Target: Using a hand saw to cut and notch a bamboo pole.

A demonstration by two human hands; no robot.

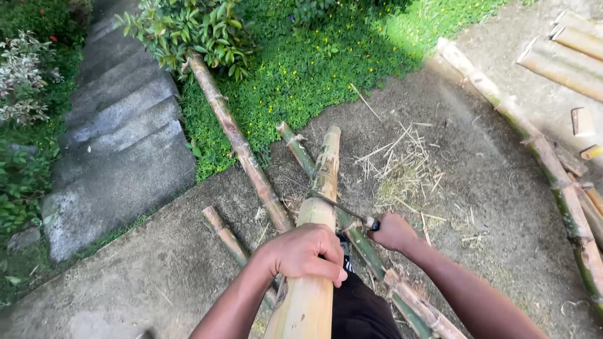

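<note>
Bamboo pole (317,207) gripped by left hand (303,252) fingers; right hand (393,231) fingers clench blade (333,204) across it.

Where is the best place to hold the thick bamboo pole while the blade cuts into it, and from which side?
Probably the smooth round stretch just below the blade, gripped from above, as the left hand does now. The bamboo pole rises away from the person, so a hand wrapped over the top steadies it and stays behind the cutting edge, which the right hand holds by its handle.
</note>
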